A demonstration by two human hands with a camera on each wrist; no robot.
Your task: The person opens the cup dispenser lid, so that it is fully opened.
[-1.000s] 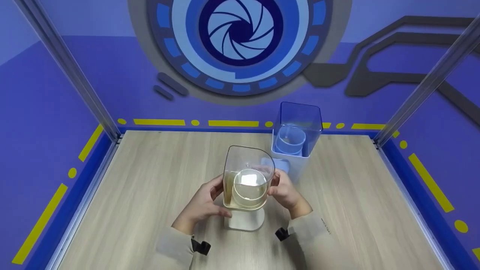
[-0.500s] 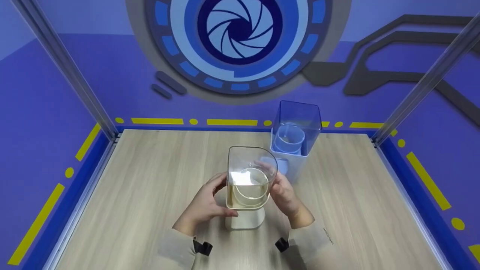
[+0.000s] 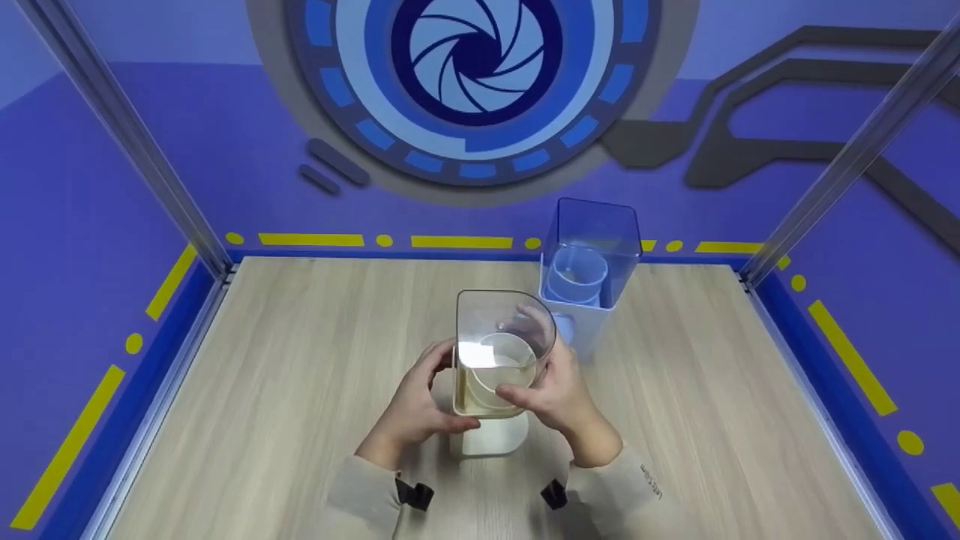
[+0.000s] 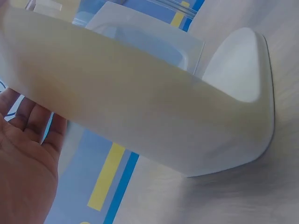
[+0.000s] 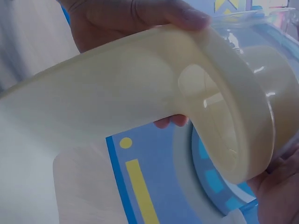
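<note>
The left hand [image 3: 416, 401] grasps the cream container [image 3: 469, 401] from its left side, the thumb lying across the near face and the fingers wrapped round behind. The right hand [image 3: 559, 394] holds the same container from the right, thumb across the front of the clear top [image 3: 487, 311] and fingers on its far side, seen through the see-through wall. Inside the clear top sits a round ring [image 3: 517, 346], and the right wrist view shows a round hole in its underside. Below, the tall pale body runs down to a flat rounded foot [image 3: 491, 437], which rests on the worktop [image 3: 315, 337] about midway between its left and right edges. Both wrists wear light grey sleeves [image 3: 615, 480]; a small black clip [image 3: 415, 495] shows at each cuff, and lettering on the right sleeve is too small to tell. Just beyond the right hand, towards the far right corner of the worktop, stands a blue container [image 3: 577, 296] with a square see-through top and a round ring within. Along the worktop's far edge rises a blue and purple wall [image 3: 420, 210], with yellow dashes low down and a large round emblem higher up.
</note>
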